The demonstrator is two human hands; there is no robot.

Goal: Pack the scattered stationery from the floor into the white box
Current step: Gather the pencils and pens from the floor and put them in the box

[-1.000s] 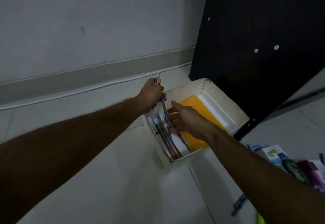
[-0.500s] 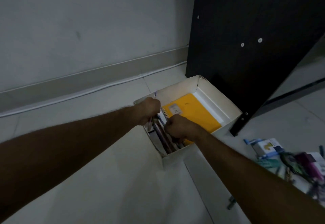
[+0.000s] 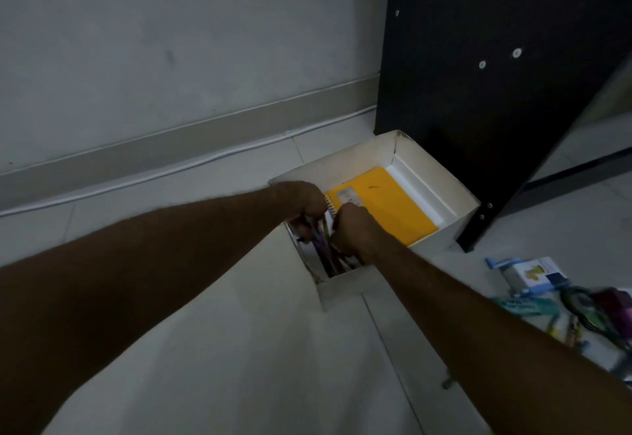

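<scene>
The white box [image 3: 441, 178] stands open on the floor against a black panel. A yellow spiral notebook [image 3: 386, 205] lies flat inside it. Along the box's left side lies a bundle of pencils [image 3: 326, 253]. My left hand [image 3: 302, 200] is closed around the far end of the pencils, low inside the box. My right hand [image 3: 354, 231] is closed just beside it, pressing on the same pencils at the notebook's spiral edge. More stationery [image 3: 581, 304] lies scattered on the floor at the right, blurred.
A black furniture panel [image 3: 496, 58] rises right behind the box. A grey wall with a skirting board and a white cable [image 3: 171, 174] runs along the back. A small boxed item [image 3: 533, 274] lies at the right. Pale tiled floor lies in front.
Both hands have dropped down into the box with the pencils, which stood up out of it a second ago. The right hand has closed from open fingers into a fist.
</scene>
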